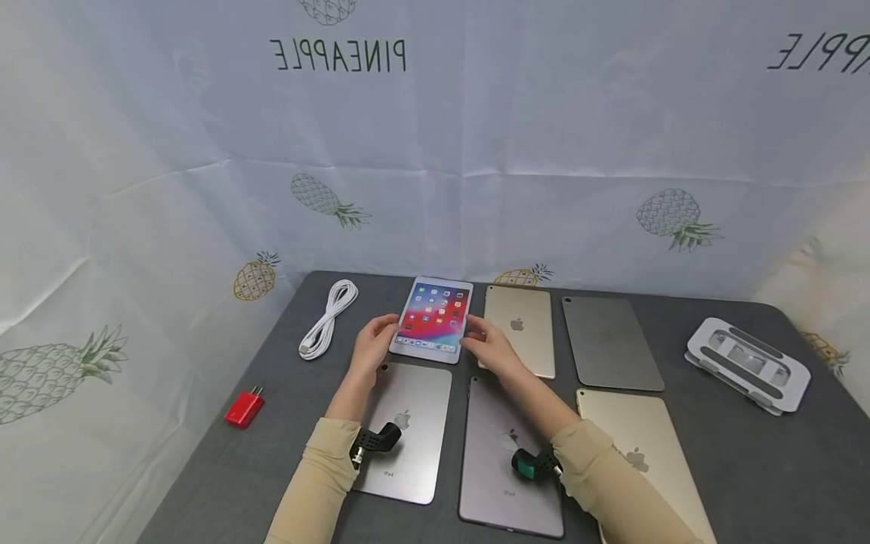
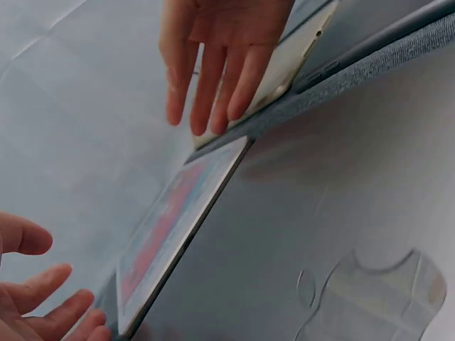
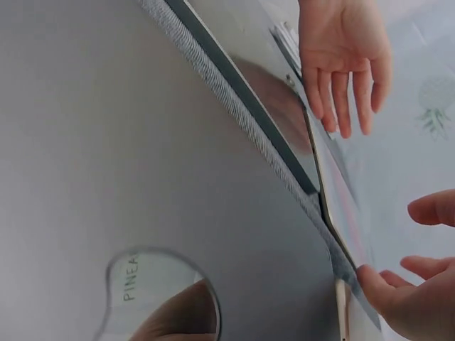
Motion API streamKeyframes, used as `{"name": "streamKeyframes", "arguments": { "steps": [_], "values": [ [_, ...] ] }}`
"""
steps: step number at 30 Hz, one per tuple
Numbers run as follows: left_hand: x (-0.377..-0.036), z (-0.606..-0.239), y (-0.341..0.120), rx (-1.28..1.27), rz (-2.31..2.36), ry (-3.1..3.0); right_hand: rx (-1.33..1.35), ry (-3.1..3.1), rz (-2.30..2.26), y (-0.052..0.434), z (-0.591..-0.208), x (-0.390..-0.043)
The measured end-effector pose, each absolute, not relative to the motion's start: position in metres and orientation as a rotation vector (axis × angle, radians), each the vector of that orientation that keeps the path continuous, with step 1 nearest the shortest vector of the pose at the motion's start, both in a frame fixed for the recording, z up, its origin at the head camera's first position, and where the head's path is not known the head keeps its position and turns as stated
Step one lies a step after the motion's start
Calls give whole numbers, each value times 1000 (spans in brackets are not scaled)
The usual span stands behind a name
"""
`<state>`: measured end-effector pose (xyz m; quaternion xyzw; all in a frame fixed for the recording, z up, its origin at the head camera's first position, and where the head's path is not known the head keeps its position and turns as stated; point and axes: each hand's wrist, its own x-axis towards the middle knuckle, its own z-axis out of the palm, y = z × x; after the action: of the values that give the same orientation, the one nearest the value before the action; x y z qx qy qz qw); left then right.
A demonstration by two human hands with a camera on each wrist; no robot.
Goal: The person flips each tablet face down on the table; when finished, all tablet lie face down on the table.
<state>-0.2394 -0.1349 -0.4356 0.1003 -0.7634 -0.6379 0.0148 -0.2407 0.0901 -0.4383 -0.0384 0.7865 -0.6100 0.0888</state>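
The left hand [image 1: 372,341] and the right hand [image 1: 491,346] flank the lit tablet [image 1: 433,319] with fingers straight and relaxed, gripping nothing, among 5 face-down tablets.

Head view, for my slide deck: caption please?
Both hands flank a lit tablet among five face-down tablets on a grey table.

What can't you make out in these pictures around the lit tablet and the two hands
- Lit tablet, head view: icons too small to read; whether the left hand and right hand touch its edges is unclear at this size.
- Gold tablet, head view: near corner hidden by the right sleeve and cut by the frame edge.
- Left wrist view: screen blurred, seen edge-on.
- Right wrist view: right hand cut off by the frame.
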Motion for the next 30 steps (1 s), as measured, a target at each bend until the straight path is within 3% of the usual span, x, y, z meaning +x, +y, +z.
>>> {"name": "streamKeyframes", "arguments": {
  "steps": [18,30],
  "values": [
    [-250,-438,-152,381,-2372,-2300,-130,1995,-1975,80,-446,-238],
    [-249,-436,-149,384,-2354,-2248,-102,1984,-1963,79,-445,-239]
  ]
}}
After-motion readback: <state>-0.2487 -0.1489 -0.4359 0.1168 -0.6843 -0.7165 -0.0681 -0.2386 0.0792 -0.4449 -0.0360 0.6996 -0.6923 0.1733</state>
